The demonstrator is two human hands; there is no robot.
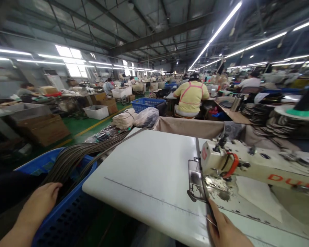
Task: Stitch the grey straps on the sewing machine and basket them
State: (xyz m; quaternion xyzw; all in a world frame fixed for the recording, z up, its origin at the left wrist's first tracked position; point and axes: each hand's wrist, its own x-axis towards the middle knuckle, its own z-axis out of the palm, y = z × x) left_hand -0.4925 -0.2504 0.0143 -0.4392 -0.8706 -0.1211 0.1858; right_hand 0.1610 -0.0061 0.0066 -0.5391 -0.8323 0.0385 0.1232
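My left hand (38, 202) is closed at the lower left, at the near end of a bundle of long dark straps (77, 156); its fingertips are partly hidden. The bundle lies over a blue plastic basket (67, 219) and trails toward the far corner of the white table (144, 168). At the table's front edge, my right hand (225, 224) pinches a dark strap (204, 185) that runs under the head of the sewing machine (216, 159). A thin metal piece (211, 221) shows by the right fingers; its kind is unclear.
Beyond the table stands a fabric-lined bin (190, 127). Folded beige cloth (125, 118) and another blue basket (146, 103) are behind it to the left. A person in a yellow top (192, 94) sits ahead. A thread cone (306, 99) rises at right.
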